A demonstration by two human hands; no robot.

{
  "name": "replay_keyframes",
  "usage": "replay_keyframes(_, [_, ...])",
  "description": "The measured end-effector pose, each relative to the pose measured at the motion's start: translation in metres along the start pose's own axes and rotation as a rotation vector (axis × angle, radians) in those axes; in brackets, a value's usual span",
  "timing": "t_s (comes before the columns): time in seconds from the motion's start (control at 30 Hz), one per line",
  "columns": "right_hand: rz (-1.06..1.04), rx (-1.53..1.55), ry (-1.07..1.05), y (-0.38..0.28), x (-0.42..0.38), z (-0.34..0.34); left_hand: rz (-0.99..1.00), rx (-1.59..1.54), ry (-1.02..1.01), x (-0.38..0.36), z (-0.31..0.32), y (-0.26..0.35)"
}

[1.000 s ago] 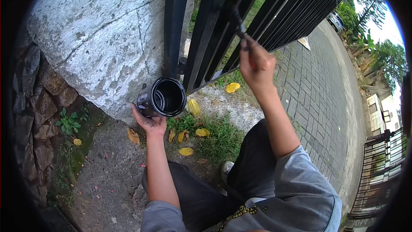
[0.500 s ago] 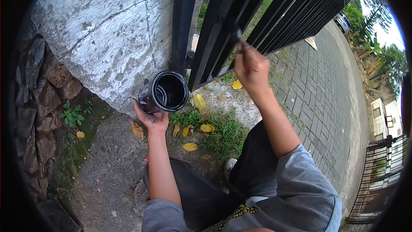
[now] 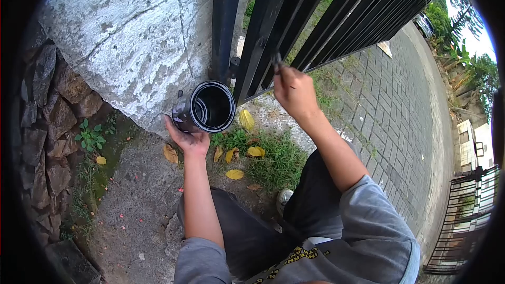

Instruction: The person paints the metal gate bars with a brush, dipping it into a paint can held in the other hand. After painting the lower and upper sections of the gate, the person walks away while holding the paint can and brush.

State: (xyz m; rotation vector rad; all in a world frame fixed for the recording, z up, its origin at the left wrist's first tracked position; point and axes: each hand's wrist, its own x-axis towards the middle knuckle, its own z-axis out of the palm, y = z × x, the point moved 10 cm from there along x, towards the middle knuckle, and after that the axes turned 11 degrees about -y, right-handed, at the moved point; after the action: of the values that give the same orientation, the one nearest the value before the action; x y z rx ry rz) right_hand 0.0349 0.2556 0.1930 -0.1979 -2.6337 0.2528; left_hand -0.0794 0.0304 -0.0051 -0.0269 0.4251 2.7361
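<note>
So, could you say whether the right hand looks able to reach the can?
Probably yes: the left hand holds the uncovered can, and the space between it and the right hand, in front of the black bars, looks free.

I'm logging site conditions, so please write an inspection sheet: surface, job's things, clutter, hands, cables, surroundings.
Surface: rough grey concrete ground, green grass patch.
Job's things: round black open-topped can, mouth tilted toward the camera; slim dark tool, likely a brush, tip unclear; black metal-barred gate.
Clutter: scattered yellow fallen leaves.
Hands: left hand cups the can; right hand grips the tool beside the gate.
Cables: nothing seen.
Surroundings: whitish rough stone block, grey block paving, brown stone wall.
</note>
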Motion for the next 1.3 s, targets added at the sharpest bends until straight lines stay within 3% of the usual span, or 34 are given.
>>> replay_keyframes(0.1, [0.001, 0.041, 0.110, 0.007, 0.002, -0.022, 0.003, -0.001, 0.009, -0.004, -0.005, 0.000])
replay_keyframes(0.2, [0.019, 0.179, -0.182, 0.026, -0.001, 0.020, -0.001, 0.011, 0.017, -0.003, -0.003, 0.004])
replay_keyframes(0.37, [0.039, 0.263, -0.092, 0.027, 0.007, -0.011, 0.024, 0.051, 0.034, 0.003, -0.022, 0.006])
replay_keyframes(0.47, [-0.012, 0.365, 0.091, 0.036, 0.006, -0.022, -0.002, 0.053, 0.045, -0.001, -0.010, 0.001])
replay_keyframes(0.63, [0.148, 0.454, -0.026, 0.034, 0.009, -0.029, -0.014, 0.004, -0.010, 0.001, -0.012, -0.001])
replay_keyframes(0.8, [0.194, 0.985, 0.009, 0.062, 0.008, -0.004, -0.005, 0.083, 0.041, 0.005, -0.020, 0.001])
replay_keyframes(0.93, [0.070, 0.449, -0.009, 0.044, 0.013, -0.030, 0.000, 0.091, 0.040, 0.005, -0.020, 0.003])
replay_keyframes(1.03, [-0.003, 0.239, 0.116, 0.001, 0.004, -0.056, -0.002, 0.106, 0.055, 0.006, -0.022, 0.004])
replay_keyframes(1.13, [-0.098, -0.003, 0.132, -0.007, -0.004, -0.040, -0.014, 0.107, 0.087, 0.004, -0.020, 0.004])
replay_keyframes(1.27, [0.067, -0.004, -0.154, 0.005, -0.005, -0.001, -0.020, 0.106, 0.092, 0.005, -0.017, 0.003])
replay_keyframes(1.3, [0.017, 0.026, -0.077, 0.002, -0.008, -0.005, -0.020, 0.105, 0.085, 0.006, -0.018, 0.002])
